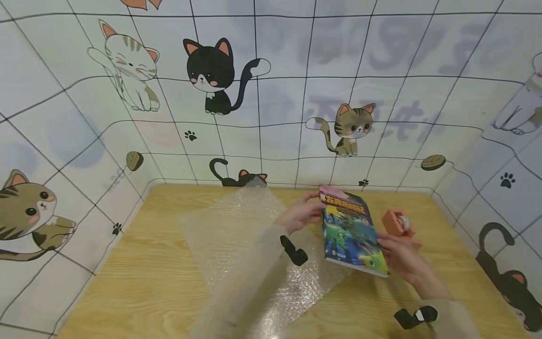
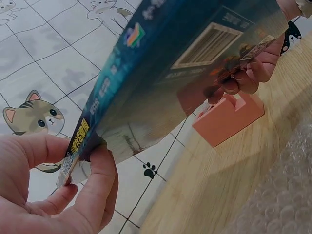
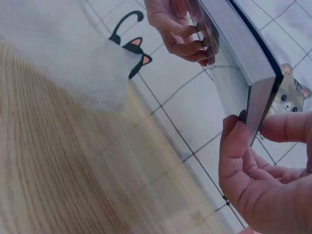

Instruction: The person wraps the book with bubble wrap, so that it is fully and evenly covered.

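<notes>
A paperback book (image 1: 349, 230) with a colourful blue-green cover is held up over the right part of the table, tilted. My left hand (image 1: 301, 214) grips its upper left corner, thumb on one face and fingers on the other, as the left wrist view shows. At the opposite edge my right hand (image 1: 408, 261) pinches the book near its lower right corner; the right wrist view shows its white page block (image 3: 261, 80) between thumb and fingers. The back cover with a barcode (image 2: 207, 46) faces the left wrist camera. Beneath lies a sheet of bubble wrap (image 1: 237, 226), partly hidden by my left sleeve.
A salmon-pink tape dispenser (image 1: 394, 221) with a roll in it stands on the wooden table (image 1: 139, 263), just beyond my right hand. A cat-patterned, tiled-look covering (image 1: 279, 103) rises behind the table and at both sides. One bubble wrap corner reaches the back edge.
</notes>
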Tool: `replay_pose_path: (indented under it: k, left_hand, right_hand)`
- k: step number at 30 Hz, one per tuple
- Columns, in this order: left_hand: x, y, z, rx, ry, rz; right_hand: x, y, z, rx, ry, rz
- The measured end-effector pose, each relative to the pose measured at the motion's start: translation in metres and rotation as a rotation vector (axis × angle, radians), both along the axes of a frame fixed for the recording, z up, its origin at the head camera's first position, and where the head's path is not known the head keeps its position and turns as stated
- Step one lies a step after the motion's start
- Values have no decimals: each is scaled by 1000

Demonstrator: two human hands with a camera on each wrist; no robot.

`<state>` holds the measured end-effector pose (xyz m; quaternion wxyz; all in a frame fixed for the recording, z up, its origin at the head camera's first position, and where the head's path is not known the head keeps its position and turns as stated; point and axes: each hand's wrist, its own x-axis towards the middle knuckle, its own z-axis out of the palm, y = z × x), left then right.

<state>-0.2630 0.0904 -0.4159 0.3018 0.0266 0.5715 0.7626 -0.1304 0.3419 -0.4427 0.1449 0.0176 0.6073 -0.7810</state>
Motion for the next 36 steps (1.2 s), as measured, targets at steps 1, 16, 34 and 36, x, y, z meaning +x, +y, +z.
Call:
replay_pose_path:
  k: [1, 16, 34, 36]
  left_hand:
    - [0, -4, 0, -3, 6, -2]
    - [-3, -65, -3, -17, 49, 26]
    - [-3, -143, -16, -42, 50, 121]
    - [-2, -153, -18, -42, 51, 134]
  right_hand:
    - [-1, -3, 0, -10, 2, 8]
    - [-16, -50, 5, 14, 25, 102]
    - [-44, -115, 0, 83, -7, 148]
    - [-47, -124, -2, 77, -2, 163]
